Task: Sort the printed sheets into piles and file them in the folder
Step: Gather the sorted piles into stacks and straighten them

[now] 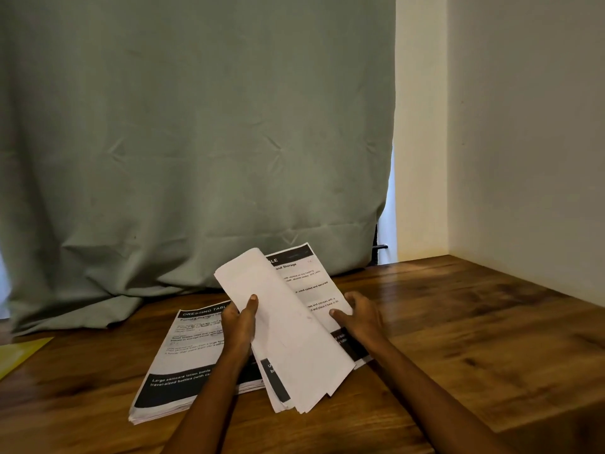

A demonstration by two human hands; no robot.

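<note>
Your left hand (240,317) pinches a curled-over bundle of white printed sheets (288,326) — thumb on the blank back — lifting it so the page beneath shows. Your right hand (358,317) holds the far edge of that exposed black-banded sheet (311,283), thumb on its face, steadying it for reading. Just left of the bundle, a stacked pile of printed sheets (183,362) lies flat on the brown wooden tabletop (458,339). Well left of it, a yellow corner (19,353) — perhaps the folder.
</note>
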